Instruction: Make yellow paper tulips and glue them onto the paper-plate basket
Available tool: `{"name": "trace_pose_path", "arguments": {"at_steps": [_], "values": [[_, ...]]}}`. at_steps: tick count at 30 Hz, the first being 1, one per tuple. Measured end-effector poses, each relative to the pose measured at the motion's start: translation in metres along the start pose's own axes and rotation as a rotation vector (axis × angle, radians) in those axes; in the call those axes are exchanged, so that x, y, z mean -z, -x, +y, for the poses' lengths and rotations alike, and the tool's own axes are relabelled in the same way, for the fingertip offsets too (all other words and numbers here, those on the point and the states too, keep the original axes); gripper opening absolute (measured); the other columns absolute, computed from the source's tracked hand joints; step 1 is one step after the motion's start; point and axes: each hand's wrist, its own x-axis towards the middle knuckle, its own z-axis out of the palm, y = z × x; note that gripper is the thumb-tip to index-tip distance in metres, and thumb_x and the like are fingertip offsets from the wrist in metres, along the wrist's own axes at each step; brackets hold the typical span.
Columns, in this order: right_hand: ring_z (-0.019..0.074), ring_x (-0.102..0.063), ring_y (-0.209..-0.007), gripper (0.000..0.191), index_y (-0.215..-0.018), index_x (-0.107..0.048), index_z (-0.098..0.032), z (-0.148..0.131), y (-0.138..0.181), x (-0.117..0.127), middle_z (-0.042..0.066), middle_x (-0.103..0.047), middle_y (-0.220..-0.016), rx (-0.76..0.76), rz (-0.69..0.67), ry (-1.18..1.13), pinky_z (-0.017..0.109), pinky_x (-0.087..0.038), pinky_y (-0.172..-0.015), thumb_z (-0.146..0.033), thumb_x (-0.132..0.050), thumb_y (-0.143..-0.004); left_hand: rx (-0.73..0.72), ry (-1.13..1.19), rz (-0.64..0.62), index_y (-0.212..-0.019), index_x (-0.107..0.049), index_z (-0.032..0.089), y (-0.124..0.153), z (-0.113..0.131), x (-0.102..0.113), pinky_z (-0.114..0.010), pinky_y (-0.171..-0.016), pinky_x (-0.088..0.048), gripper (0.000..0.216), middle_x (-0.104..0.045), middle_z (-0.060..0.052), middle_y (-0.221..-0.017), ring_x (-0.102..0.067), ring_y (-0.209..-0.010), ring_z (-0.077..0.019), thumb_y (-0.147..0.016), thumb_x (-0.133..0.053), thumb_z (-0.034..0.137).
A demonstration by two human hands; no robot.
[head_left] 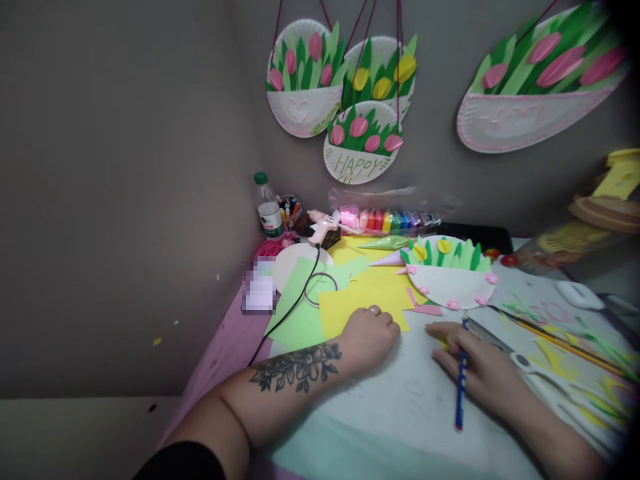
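My left hand rests at the lower edge of a yellow paper sheet. Its fingers are curled in, and their inner side is hidden. A blue pencil is tucked between the fingers of my right hand, its red end pointing down toward me. Something small and yellow shows between that hand's thumb and forefinger. Just beyond the right hand lies a white paper-plate basket with green leaves, yellow tulips and pink flowers on its edge. White-handled scissors lie beside my right wrist.
Green paper lies on the left, crossed by the black cord of a pink glue gun. Behind stand a bottle and bagged colored clay. Paper scraps litter the right. Finished plate baskets hang on the wall.
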Motion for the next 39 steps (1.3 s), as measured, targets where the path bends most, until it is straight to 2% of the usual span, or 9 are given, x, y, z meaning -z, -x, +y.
{"name": "trace_pose_path", "arguments": {"at_steps": [4,7,12,23,32,39], "values": [[0.0284,-0.058,-0.110,0.024,-0.066,-0.037,-0.024,-0.002,0.001,0.000,0.012,-0.064,-0.115,0.021,-0.086,-0.022,0.043,-0.050,-0.084,-0.030,-0.058,-0.077,-0.002,0.001,0.007,-0.085,-0.056,0.013,0.000,0.000,0.001,-0.033,-0.063,-0.045,0.005,-0.060,-0.007,-0.082,-0.053,-0.082,-0.0212,-0.085,-0.052,0.017],[0.0273,-0.056,-0.112,0.023,-0.067,-0.037,-0.024,-0.004,0.002,-0.001,0.011,-0.062,-0.118,0.018,-0.143,-0.035,0.042,-0.049,-0.086,-0.029,-0.057,-0.079,-0.004,0.006,0.014,-0.084,-0.056,0.014,0.000,0.000,0.001,-0.033,-0.063,-0.045,0.004,-0.060,-0.007,-0.082,-0.053,-0.081,-0.0214,-0.085,-0.053,0.017],[0.0261,-0.058,-0.102,0.021,-0.066,-0.040,-0.023,-0.008,0.001,-0.002,0.010,-0.064,-0.114,0.023,-0.163,-0.047,0.040,-0.050,-0.081,-0.025,-0.057,-0.077,0.004,0.007,0.011,-0.084,-0.056,0.014,0.000,0.000,0.000,-0.033,-0.065,-0.045,0.006,-0.060,-0.008,-0.083,-0.053,-0.083,-0.0212,-0.085,-0.052,0.017],[0.0218,-0.059,-0.090,0.022,-0.069,-0.032,-0.024,-0.002,0.003,-0.006,0.008,-0.063,-0.096,0.039,-0.172,-0.046,0.035,-0.049,-0.074,-0.022,-0.049,-0.083,0.000,0.000,0.038,-0.085,-0.057,0.014,0.001,0.000,-0.001,-0.033,-0.062,-0.044,0.005,-0.060,-0.007,-0.083,-0.053,-0.081,-0.0215,-0.084,-0.054,0.017],[0.0210,-0.056,-0.074,0.016,-0.067,-0.041,-0.024,-0.011,0.000,0.000,0.005,-0.061,-0.075,0.018,-0.169,-0.089,0.034,-0.047,-0.067,-0.020,-0.050,-0.080,-0.001,0.002,0.031,-0.083,-0.056,0.014,0.000,0.000,-0.001,-0.033,-0.062,-0.044,0.004,-0.059,-0.006,-0.081,-0.053,-0.080,-0.0213,-0.084,-0.054,0.017],[0.0190,-0.053,-0.067,0.019,-0.064,-0.039,-0.023,-0.001,0.001,-0.006,0.003,-0.057,-0.070,0.068,-0.134,-0.101,0.032,-0.044,-0.061,-0.018,-0.052,-0.077,-0.002,0.005,0.035,-0.082,-0.056,0.013,0.001,0.000,-0.002,-0.033,-0.061,-0.044,0.004,-0.059,-0.007,-0.081,-0.053,-0.080,-0.0215,-0.084,-0.054,0.017]]}}
